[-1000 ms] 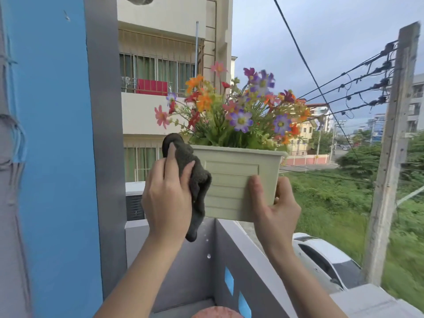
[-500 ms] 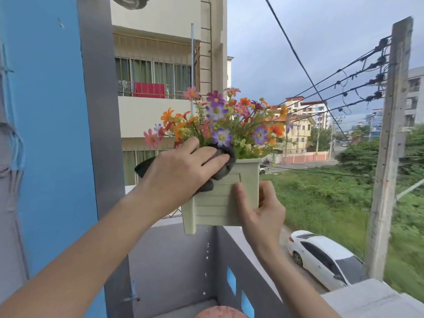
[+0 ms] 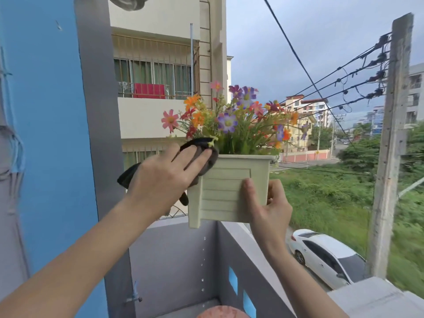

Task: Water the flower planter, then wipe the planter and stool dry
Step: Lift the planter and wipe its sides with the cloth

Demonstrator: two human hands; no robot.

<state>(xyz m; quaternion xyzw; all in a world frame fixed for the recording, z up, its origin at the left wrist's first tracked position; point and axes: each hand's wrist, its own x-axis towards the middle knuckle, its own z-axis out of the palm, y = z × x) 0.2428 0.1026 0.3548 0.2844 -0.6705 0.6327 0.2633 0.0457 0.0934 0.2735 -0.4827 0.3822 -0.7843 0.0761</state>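
A pale green planter [image 3: 223,191] full of colourful flowers [image 3: 231,118] is held up in the air above the balcony wall. My right hand [image 3: 267,207] grips its lower right corner, thumb on the front face. My left hand [image 3: 165,177] presses a dark cloth [image 3: 204,145] against the planter's upper left rim. Water drops [image 3: 203,265] fall from the planter's bottom. A reddish round stool top [image 3: 221,312] shows at the bottom edge, mostly cut off.
A grey balcony wall [image 3: 174,260] with blue openings runs below the planter. To the left stands a blue and grey pillar [image 3: 57,134]. Beyond the wall are a white car [image 3: 325,255], a concrete utility pole [image 3: 390,145] with cables, and a neighbouring building.
The planter has been turned in my right hand so an end face points at me. My left hand moved the cloth from the left side up onto the upper left rim.
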